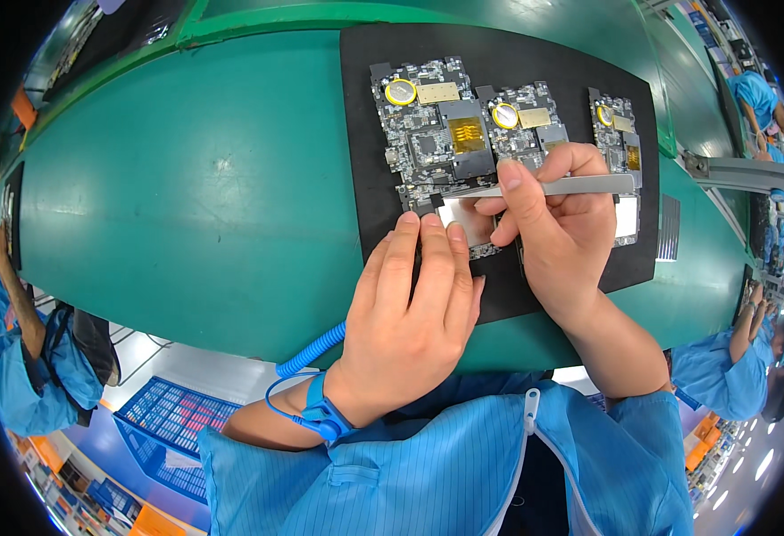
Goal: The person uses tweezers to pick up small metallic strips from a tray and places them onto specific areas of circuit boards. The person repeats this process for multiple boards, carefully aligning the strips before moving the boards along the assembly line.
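Observation:
My right hand (563,228) grips a pair of steel tweezers (588,185) between thumb and fingers, with the tips pointing left over a circuit board (421,134). Below the tips lies a shiny silver metal plate (470,220) on that board. My left hand (417,290) lies flat, fingers stretched forward, its fingertips touching the board's lower edge beside the plate. The board carries a round coin cell (401,92) with a yellow rim and a gold-coloured film patch (468,135). A second board (524,121) stands to its right, partly hidden by my right hand.
A third board (613,121) lies farther right on the black mat (499,54). The mat rests on a green worktop (187,196). A blue wrist strap (325,413) with a coiled cord (312,350) circles my left wrist. A blue basket (173,429) stands lower left. Other people sit on both sides.

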`<state>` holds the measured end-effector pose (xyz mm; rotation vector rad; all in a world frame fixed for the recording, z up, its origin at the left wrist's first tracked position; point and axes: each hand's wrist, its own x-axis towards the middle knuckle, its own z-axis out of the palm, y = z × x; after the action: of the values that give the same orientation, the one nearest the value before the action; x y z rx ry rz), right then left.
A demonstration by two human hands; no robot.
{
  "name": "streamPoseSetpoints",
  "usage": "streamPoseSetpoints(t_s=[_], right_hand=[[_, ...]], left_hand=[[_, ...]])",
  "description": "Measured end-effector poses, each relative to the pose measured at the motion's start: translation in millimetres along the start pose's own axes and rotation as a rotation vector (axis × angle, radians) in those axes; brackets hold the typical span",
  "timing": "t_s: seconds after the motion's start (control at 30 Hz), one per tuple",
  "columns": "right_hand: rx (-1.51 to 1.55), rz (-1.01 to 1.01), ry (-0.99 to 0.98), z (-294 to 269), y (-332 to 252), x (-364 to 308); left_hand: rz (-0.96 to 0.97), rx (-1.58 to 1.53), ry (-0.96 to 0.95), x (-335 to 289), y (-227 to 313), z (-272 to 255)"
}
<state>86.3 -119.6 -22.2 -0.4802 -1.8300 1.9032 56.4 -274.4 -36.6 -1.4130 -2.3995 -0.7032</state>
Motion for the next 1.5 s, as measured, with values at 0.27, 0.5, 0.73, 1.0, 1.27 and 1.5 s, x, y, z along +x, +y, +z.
streamPoseSetpoints(t_s=[0.27,0.5,0.73,1.0,1.27,1.5], right_hand=[[-0.023,-0.021,0.001,0.4,-0.1,-1.0],[-0.12,-0.05,0.04,1.7,-0.9,-2.1],[-0.065,-0.053,0.057,-0.2,-6.3,-4.1],[-0.034,-0.166,-0.056,0.8,8.8,-6.1],[-0.403,-0.32,-0.058,-1.4,13.2,-7.8],[-0.302,-0.378,-0.062,-1.6,9.3,-8.5]], left_hand=[[-0.042,-0.067,0.005,2.3,0.0,0.0],[-0.029,-0.043,-0.078,7.6,-0.9,-2.2],[-0.026,0.084,-0.074,-2.0,11.1,-2.4],[-0.026,0.028,-0.034,-4.3,8.9,-0.8],[-0.03,0.031,-0.014,-2.5,8.0,0.7],[-0.043,0.033,-0.021,-2.6,10.1,-1.8]])
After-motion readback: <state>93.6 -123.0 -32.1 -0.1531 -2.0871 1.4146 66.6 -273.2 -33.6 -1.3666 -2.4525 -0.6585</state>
